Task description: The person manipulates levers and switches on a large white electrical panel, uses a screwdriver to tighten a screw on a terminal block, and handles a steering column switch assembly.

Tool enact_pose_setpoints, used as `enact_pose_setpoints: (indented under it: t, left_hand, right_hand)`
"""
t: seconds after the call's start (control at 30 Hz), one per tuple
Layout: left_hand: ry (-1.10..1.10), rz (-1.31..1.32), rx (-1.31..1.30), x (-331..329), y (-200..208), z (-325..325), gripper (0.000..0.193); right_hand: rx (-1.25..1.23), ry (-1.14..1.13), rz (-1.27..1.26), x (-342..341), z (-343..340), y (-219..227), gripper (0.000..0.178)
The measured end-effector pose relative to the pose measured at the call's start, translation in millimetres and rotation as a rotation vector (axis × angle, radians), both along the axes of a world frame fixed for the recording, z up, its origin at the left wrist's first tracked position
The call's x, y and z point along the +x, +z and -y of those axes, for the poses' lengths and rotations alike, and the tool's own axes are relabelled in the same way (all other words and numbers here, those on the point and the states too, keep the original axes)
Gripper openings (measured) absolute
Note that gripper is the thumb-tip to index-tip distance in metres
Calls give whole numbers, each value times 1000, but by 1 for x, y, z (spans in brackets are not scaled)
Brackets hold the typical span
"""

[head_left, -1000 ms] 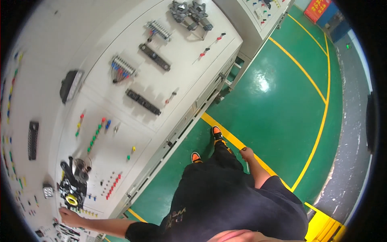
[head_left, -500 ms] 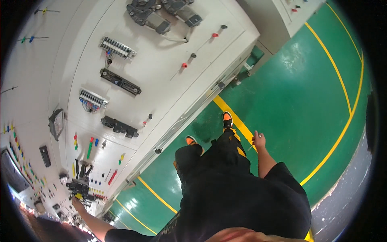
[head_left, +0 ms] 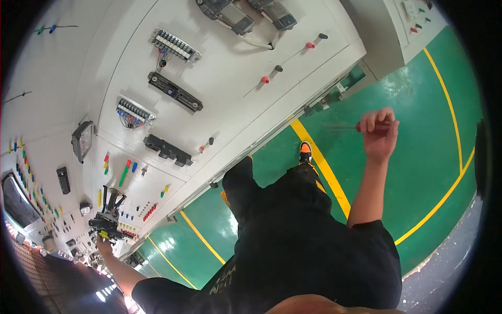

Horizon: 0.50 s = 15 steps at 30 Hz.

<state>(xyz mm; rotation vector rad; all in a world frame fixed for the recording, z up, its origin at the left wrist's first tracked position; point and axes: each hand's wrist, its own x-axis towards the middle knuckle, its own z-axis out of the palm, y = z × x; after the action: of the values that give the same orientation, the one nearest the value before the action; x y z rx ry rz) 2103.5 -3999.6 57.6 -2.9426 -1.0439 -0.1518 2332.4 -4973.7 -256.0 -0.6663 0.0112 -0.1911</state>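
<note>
My right hand (head_left: 378,137) is raised above the green floor, its fingers closed around the dark red handle of what looks like a screwdriver (head_left: 384,127). The thin shaft points left and is smeared by motion. Far to the lower left, my left hand (head_left: 104,246) reaches up to a black device with a yellow part (head_left: 106,226) on the white panel. It touches or nearly touches the device's lower edge; its fingers are too small and too hidden to read. Dark cables (head_left: 111,199) curve out of the device's top.
The white panel (head_left: 225,94) carries terminal strips (head_left: 176,45), a black connector bar (head_left: 175,91), a black clip block (head_left: 167,150), a lamp (head_left: 82,141) and coloured terminals (head_left: 125,173). Its edge runs diagonally beside my legs. Yellow lines (head_left: 325,170) mark the green floor.
My right hand has risen from beside my leg, up and to the right, with the screwdriver swinging along. My left hand stays at the black device. The view has shifted slightly.
</note>
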Motion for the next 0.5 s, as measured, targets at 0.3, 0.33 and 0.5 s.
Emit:
enact_pose_setpoints:
  t: [0.3,0.33,0.5]
  left_hand:
    - [70,-420,371,21,8,-34,29]
    - [56,-383,454,19,6,-35,28]
    - [-89,-86,640,2,-18,-33,32]
  right_hand:
    - [-405,-216,387,37,-110,102,19]
    - [-415,-216,384,39,-114,102,19]
    - [-552,-310,360,51,-134,102,17]
